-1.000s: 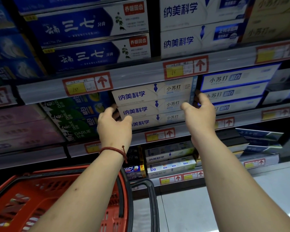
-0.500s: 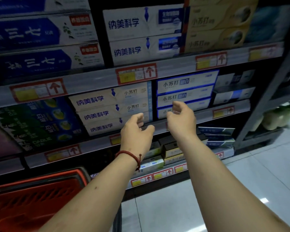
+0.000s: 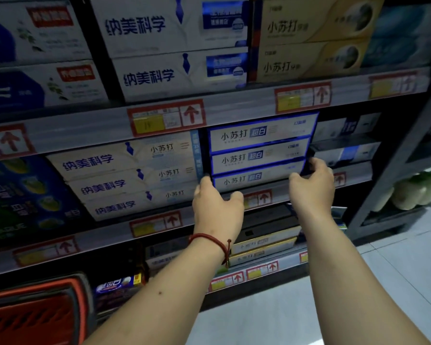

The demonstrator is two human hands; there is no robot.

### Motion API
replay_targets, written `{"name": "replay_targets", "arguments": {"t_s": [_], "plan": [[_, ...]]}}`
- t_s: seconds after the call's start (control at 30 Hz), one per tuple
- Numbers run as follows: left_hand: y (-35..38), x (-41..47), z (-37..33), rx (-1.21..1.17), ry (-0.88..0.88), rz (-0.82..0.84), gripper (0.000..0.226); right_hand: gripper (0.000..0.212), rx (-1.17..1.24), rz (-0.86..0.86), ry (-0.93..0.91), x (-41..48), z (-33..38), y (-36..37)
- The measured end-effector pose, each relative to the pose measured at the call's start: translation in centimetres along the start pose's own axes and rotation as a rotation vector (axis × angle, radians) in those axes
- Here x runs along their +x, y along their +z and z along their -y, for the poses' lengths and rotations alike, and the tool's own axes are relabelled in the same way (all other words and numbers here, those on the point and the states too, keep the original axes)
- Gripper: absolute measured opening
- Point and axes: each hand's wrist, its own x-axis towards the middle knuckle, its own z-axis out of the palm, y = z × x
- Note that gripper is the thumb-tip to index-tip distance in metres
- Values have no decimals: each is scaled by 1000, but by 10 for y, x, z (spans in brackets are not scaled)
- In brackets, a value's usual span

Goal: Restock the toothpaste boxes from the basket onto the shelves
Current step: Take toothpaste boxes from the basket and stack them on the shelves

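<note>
A red plastic basket [image 3: 35, 310] with a slatted wall and dark rim sits in the lower left corner. It is cut off by the frame edge and its inside is out of view. Two bare forearms rise from the bottom edge toward shop shelving. A red cord [image 3: 209, 241] circles the left wrist. Pale glossy floor [image 3: 271, 314] shows between the arms and to their right.

At centre frame, the left hand [image 3: 217, 207] reaches the left end of a stack of three blue-edged boxes [image 3: 259, 155]. Its fingers go into the dark gap beside the lowest box with the tips hidden, and the thumb is spread apart along the rail. Whether it grips cannot be told. The right hand [image 3: 311, 188] clamps the stack's right end, thumb on the lowest box's front and fingers curled round the end, partly hidden.

The boxes are long, flat card cartons lying lengthwise on the middle shelf [image 3: 105, 234]. Just left, across a narrow gap, lies a stack of three cream boxes [image 3: 125, 180]. Right of the blue-edged stack is a dim recess with boxes too dark to read. Red-framed price tags [image 3: 167, 119] line the grey rails. The upper rows are blurred. Pale bottles [image 3: 413, 192] stand at far right, beyond the end post.
</note>
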Motion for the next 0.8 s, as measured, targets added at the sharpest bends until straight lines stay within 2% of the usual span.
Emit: {"name": "replay_targets", "arguments": {"t_s": [0.1,0.27,0.37,0.53,0.8], "plan": [[7,4,1,28,-1,-39,63,62,29,58,12,10,-7,3],[13,4,1,39,-4,-76,38,62,152,103,62,18,-10,12],[15,4,3,40,3,-101,38,66,219,98,101,24,-11,15],[16,4,5,30,9,-113,45,61,268,94,106,29,-15,16],[11,8,8,53,43,-150,43,52,228,45,87,31,-15,12]]}}
